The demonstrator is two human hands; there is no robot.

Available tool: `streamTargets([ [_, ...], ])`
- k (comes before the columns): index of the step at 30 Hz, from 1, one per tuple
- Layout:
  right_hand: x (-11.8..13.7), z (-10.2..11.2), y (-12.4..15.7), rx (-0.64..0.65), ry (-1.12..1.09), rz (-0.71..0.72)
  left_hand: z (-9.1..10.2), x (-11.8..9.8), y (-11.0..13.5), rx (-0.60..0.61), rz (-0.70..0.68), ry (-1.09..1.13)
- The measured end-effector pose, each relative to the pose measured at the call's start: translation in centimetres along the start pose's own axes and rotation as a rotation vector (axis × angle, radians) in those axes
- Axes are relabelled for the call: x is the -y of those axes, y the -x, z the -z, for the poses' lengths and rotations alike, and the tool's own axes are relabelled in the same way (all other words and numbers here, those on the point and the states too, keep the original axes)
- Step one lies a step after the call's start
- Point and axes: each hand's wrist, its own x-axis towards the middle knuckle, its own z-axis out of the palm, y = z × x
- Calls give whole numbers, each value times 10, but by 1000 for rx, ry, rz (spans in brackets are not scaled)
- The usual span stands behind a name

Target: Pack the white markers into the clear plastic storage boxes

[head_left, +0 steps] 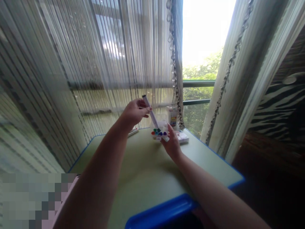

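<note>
My left hand (pixel 136 112) is closed around a pale marker (pixel 150 109) with a dark upper end. The marker slants, and its lower end is at a clear plastic case (pixel 164 127). Colored round marker ends, among them orange, green, blue and purple, show along the lower front of the case. My right hand (pixel 172 143) grips the case from its right side, above the far part of the table. Whether the marker's lower end is inside the case or just in front of it, I cannot tell.
The pale green table (pixel 143 173) has a blue edge. Behind my right hand are a white box (pixel 183 138) and a clear container (pixel 172 115) with a colored label. A thin pale object (pixel 133 131) lies at the far left. A blue chair back (pixel 162 211) stands near me; curtains (pixel 133 63) hang behind.
</note>
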Motion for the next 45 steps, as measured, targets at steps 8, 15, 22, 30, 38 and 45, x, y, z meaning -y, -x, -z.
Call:
streamTargets([
  [8,1,0,-1,24,-66,-34,-17,23,-2,200,-170,109],
  [15,-1,0,-1,45,-92,-64,-45,24,3,-17,-258,90],
  [22,-2,-2,2,55,-79,-9,-38,20,9,159,-194,-34],
  [30,-5,-4,2,30,-58,-1,-7,16,13,659,-140,-352],
  [38,0,-1,0,43,-87,-22,-1,15,12,620,-95,-221],
  [45,1,0,-1,60,-107,-45,1,23,8,590,-60,260],
])
